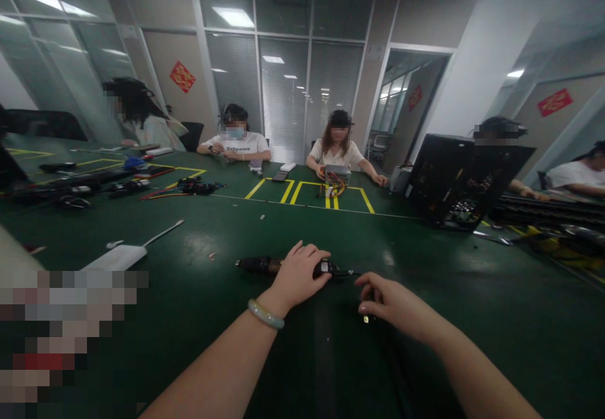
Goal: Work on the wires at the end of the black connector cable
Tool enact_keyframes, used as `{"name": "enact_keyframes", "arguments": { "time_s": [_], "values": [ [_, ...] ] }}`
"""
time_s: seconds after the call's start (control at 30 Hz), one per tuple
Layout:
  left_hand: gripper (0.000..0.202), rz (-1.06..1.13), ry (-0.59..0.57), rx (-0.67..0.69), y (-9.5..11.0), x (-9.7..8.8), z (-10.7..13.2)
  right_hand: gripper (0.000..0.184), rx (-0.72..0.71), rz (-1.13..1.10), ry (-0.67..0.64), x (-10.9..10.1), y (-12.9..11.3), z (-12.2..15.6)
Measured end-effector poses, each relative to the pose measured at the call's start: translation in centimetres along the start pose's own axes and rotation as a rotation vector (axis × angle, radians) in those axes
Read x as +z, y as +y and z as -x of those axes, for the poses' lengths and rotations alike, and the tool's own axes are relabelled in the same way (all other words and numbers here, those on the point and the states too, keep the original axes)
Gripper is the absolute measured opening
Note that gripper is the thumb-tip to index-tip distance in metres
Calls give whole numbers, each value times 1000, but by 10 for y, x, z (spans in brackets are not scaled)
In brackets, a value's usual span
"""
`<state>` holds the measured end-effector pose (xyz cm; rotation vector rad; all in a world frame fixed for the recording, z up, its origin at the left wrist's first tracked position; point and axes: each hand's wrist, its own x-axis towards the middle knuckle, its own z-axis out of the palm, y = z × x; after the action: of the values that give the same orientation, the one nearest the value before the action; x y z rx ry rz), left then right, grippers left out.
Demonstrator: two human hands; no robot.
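Note:
A dark, cylindrical corded electric screwdriver (259, 265) lies sideways on the green table, its narrow tip pointing left. My left hand (302, 271) is wrapped over its body from above, covering the middle, and a pale bangle (265, 314) circles that wrist. From the tool's right end a thin dark cord (350, 273) runs toward my right hand (385, 299). That hand hovers beside the cord with curled fingers and a gap between thumb and forefinger. Just below the thumb is a small shiny piece (366, 319), too small to identify.
A white adapter with a short cable (116, 260) lies at left. Black cable bundles (189, 186) spread behind it. Across the table, people sit working, one beside a metal box with coloured wires (338, 176). A black computer case (454, 186) stands at right.

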<state>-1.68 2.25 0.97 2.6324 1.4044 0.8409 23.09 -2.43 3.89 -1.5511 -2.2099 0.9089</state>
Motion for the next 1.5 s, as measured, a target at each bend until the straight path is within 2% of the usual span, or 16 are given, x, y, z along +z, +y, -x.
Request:
{"name": "enact_keyframes", "arguments": {
  "time_s": [0.13, 0.23, 0.33, 0.43, 0.6, 0.73, 0.9, 1.1, 1.2, 1.3, 1.43, 1.5],
  "values": [
    [40, 0, -27, -5, 6, 0, 1, 33, -75, 131, -23, -7, 10, 5],
    [42, -33, -53, -15, 14, -1, 2, 21, -106, 138, -74, -7, 12, 3],
    [37, -76, -69, 16, 23, -4, 3, 11, -156, 155, -60, -3, 9, 1],
    [32, -83, -100, 51, 33, -8, 5, 10, -189, 160, -57, 2, 4, 2],
    [22, -66, -219, 28, 40, -17, 7, 10, -247, 154, -59, 7, -6, 6],
    [20, -71, -236, 68, 42, -15, 10, 9, -300, 133, -55, 14, -13, 7],
    [16, -105, -263, 48, 43, -7, 10, 11, -274, -47, -60, 29, -12, 2],
    [15, -120, -231, 56, 39, -2, 6, 25, -151, -558, -32, 41, 1, -15],
    [14, -141, -227, 63, 38, -3, 4, 30, -99, -658, -11, 44, 5, -21],
    [15, -137, -251, 73, 38, -7, 4, 30, -89, -572, 43, 44, 6, -21],
    [20, -92, -266, 104, 36, -13, 7, 23, -55, -277, 189, 37, 8, -19],
    [22, -70, -262, 113, 34, -14, 9, 20, -37, -201, 198, 35, 10, -19]
  ]
}}
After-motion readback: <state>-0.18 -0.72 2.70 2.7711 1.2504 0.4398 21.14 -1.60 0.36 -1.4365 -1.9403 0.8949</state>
